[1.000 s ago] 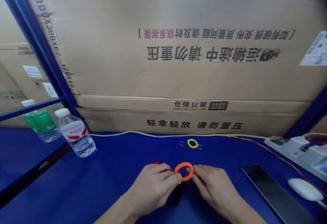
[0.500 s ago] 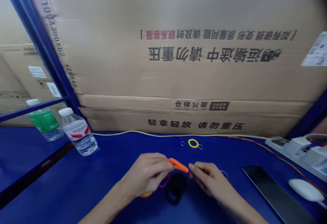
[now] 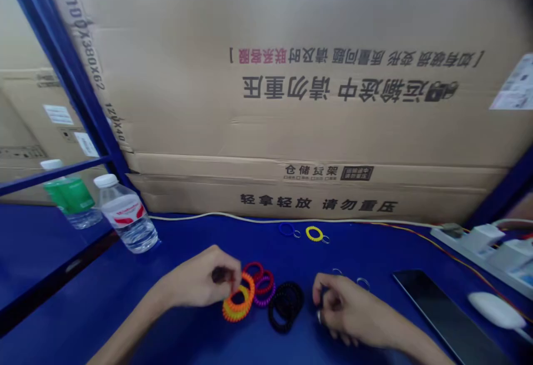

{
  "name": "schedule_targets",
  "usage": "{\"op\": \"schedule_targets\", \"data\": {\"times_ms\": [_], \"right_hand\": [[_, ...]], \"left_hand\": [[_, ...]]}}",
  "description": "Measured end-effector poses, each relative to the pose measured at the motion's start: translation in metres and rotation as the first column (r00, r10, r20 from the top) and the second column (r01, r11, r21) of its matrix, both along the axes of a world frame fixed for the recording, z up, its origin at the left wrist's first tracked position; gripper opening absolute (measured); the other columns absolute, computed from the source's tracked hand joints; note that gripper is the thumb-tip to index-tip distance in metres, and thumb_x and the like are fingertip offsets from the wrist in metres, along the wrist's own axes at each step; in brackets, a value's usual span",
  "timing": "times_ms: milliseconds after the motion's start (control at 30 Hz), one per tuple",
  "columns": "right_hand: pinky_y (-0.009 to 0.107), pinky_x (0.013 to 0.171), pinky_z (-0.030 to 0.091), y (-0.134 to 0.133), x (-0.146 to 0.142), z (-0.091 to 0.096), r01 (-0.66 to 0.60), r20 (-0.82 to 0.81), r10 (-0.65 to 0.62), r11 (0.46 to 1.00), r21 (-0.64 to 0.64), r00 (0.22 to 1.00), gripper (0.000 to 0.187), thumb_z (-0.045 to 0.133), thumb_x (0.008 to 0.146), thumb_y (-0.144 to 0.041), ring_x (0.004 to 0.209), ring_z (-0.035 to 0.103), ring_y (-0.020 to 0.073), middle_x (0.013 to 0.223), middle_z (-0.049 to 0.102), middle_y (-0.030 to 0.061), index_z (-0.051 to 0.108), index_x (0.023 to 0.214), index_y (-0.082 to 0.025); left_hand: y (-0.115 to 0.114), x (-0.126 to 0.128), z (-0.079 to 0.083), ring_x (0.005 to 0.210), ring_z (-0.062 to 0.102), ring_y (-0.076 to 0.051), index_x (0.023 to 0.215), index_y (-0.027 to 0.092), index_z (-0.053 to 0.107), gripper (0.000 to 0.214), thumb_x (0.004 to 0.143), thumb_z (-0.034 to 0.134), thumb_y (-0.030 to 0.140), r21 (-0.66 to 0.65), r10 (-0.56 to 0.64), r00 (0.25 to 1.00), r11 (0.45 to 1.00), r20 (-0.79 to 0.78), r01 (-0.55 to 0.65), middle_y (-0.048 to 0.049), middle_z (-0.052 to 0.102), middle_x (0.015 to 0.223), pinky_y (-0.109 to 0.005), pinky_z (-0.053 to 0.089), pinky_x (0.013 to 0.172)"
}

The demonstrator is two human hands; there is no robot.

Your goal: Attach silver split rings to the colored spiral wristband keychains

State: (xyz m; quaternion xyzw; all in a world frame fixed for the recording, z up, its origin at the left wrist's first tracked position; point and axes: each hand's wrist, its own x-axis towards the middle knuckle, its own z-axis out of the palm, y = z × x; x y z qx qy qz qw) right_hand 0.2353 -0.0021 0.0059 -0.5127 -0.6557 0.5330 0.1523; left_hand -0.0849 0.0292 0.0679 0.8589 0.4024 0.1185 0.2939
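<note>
I am working at a blue tabletop (image 3: 87, 304), facing a large cardboard carton (image 3: 291, 120) with upside-down Chinese print, beside a blue steel rack upright (image 3: 70, 70). My left hand (image 3: 200, 279) is pinching a small dark object (image 3: 219, 275) in its fingers, just above an orange coil bracelet (image 3: 237, 306) and a yellow coil bracelet (image 3: 244, 298), which are lying overlapped. My right hand (image 3: 345, 309) is curling around a dark piece with a small metal ring (image 3: 319, 316) at its fingertips, so it is closed too.

Between my hands, a red coil bracelet (image 3: 253, 270), a magenta coil bracelet (image 3: 265, 281) and a purple coil bracelet (image 3: 265, 298) are lying in a loose overlapping cluster, with a black coil bracelet (image 3: 286, 306) just beside them. Two loose split rings (image 3: 363, 283) are lying past my right hand. Farther ahead, a blue coil key ring (image 3: 287, 229) and a yellow coil key ring (image 3: 314, 234) are resting near the carton.

To my left, a capped clear bottle (image 3: 125, 215) is holding water in its lower part, and a green-labelled bottle (image 3: 69, 201) is standing behind it. The carton is closed off from view, so I cannot tell what it is holding. To my right, a dark tablet (image 3: 445, 315), a white mouse (image 3: 495, 308) and a white power strip (image 3: 474, 245) are lying on the tabletop.
</note>
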Motion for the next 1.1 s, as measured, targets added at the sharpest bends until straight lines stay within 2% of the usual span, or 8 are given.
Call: {"op": "schedule_targets", "data": {"times_ms": [133,233,367,500,667,833,1000,1100], "right_hand": [[0.013,0.030,0.032,-0.004,0.003,0.003,-0.066,0.090,0.073,0.994,-0.084,0.993,0.024,0.049,0.069,-0.011,0.034,0.043,0.0069,0.054,0.059,-0.0088,0.045,0.090,-0.023],[0.014,0.031,0.030,-0.007,-0.003,0.008,-0.026,0.160,0.035,0.998,-0.054,0.987,0.019,0.050,0.072,-0.014,0.034,0.043,0.0070,0.053,0.057,-0.0088,0.046,0.088,-0.023],[0.017,0.038,0.030,-0.011,-0.009,0.011,0.008,0.254,-0.045,0.989,0.145,0.966,0.010,0.051,0.075,-0.016,0.041,0.045,0.0083,0.053,0.053,-0.0080,0.050,0.082,-0.023],[0.020,0.049,0.031,-0.011,-0.006,0.010,-0.045,0.363,-0.093,0.934,0.355,0.927,0.009,0.055,0.073,-0.017,0.057,0.053,0.0126,0.060,0.059,-0.0036,0.058,0.079,-0.023],[0.025,0.055,0.028,-0.009,0.006,0.015,-0.127,0.533,-0.126,0.902,0.412,0.837,0.014,0.055,0.070,-0.014,0.061,0.054,0.0161,0.063,0.065,-0.0007,0.064,0.074,-0.024],[0.027,0.058,0.028,-0.009,0.019,0.020,-0.169,0.617,-0.149,0.889,0.426,0.772,0.021,0.054,0.067,-0.011,0.067,0.058,0.0194,0.072,0.068,0.0018,0.068,0.071,-0.026],[0.026,0.055,0.027,-0.005,0.019,0.029,-0.096,0.535,-0.181,0.888,0.449,0.825,0.012,0.057,0.077,-0.026,0.066,0.057,0.0193,0.069,0.066,0.0026,0.069,0.074,-0.026],[0.025,0.053,0.026,0.002,0.021,0.032,-0.036,0.450,-0.228,0.862,0.505,0.863,0.018,0.056,0.082,-0.036,0.064,0.055,0.0187,0.063,0.064,0.0014,0.067,0.072,-0.025]], "left_hand": [[-0.002,-0.002,-0.013,0.052,0.052,-0.009,0.073,0.016,0.071,0.028,0.063,0.048,0.003,-0.063,-0.034,0.995,0.998,-0.095,0.028,0.0028,0.062,0.059,-0.015,0.034,0.049],[-0.002,-0.003,-0.013,0.050,0.051,-0.009,0.079,0.017,0.075,0.032,0.066,0.049,0.005,-0.032,-0.014,0.993,0.999,-0.117,0.010,0.0025,0.061,0.056,-0.016,0.033,0.048],[0.000,-0.004,-0.008,0.048,0.044,-0.009,0.088,0.021,0.076,0.030,0.073,0.053,0.010,0.050,0.045,0.995,0.998,-0.092,-0.041,0.0044,0.052,0.052,-0.017,0.030,0.047],[0.003,0.006,-0.004,0.048,0.041,-0.009,0.089,0.018,0.074,0.022,0.080,0.053,0.016,0.080,0.019,0.999,0.997,-0.036,-0.016,0.0046,0.049,0.052,-0.018,0.029,0.048],[0.020,0.042,0.004,0.051,0.050,-0.010,0.090,0.018,0.074,0.023,0.088,0.051,0.022,0.234,-0.034,0.996,0.971,-0.088,0.053,0.0021,0.062,0.061,-0.018,0.035,0.053],[0.057,0.096,-0.002,0.059,0.060,-0.013,0.094,0.023,0.074,0.021,0.080,0.059,0.020,0.291,-0.073,0.988,0.951,-0.134,0.109,0.0015,0.069,0.071,-0.019,0.039,0.056],[0.089,0.154,-0.027,0.074,0.065,-0.022,0.119,0.022,0.064,0.037,0.084,0.060,0.030,0.377,-0.058,0.985,0.919,-0.164,0.117,-0.0050,0.070,0.084,-0.027,0.045,0.064],[0.100,0.173,-0.038,0.084,0.064,-0.026,0.112,0.019,0.067,0.032,0.084,0.062,0.034,0.419,-0.066,0.983,0.898,-0.174,0.135,-0.0098,0.066,0.097,-0.031,0.048,0.069]]}}
